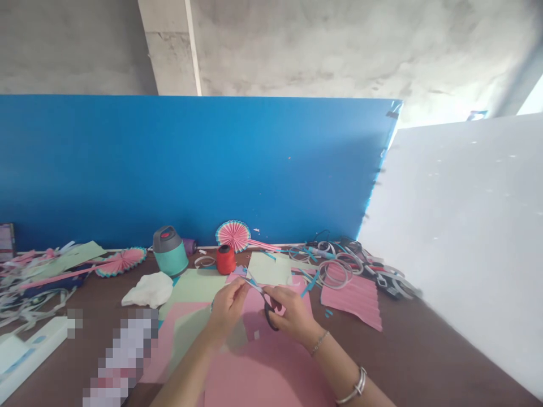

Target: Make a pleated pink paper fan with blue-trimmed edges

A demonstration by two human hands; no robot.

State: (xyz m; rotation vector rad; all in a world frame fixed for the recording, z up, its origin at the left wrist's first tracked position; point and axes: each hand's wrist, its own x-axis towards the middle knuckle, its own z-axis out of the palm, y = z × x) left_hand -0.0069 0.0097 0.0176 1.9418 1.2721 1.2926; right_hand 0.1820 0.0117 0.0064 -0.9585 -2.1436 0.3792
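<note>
My right hand (pixel 291 311) grips dark-handled scissors (pixel 268 312) above the middle of the table, with the blades angled up and left. My left hand (pixel 229 305) is closed in a pinch at the blade tips, on what looks like a thin blue strip (pixel 250 275); its far end is too small to make out. Beneath both hands lie pink paper sheets (pixel 263 373) and pale green sheets (pixel 195 288). Just beyond them stands a red thread spool (pixel 226 260). A pink pleated paper fan (pixel 233 235) leans against the blue partition.
A teal and grey canister (pixel 169 251) and white crumpled cloth (pixel 147 289) sit left of the sheets. Another pleated fan (pixel 123 262) lies beyond. Coiled white tape (pixel 335 274), cables and pleated pink paper (pixel 354 302) fill the right. A blue partition (pixel 182 169) closes the back.
</note>
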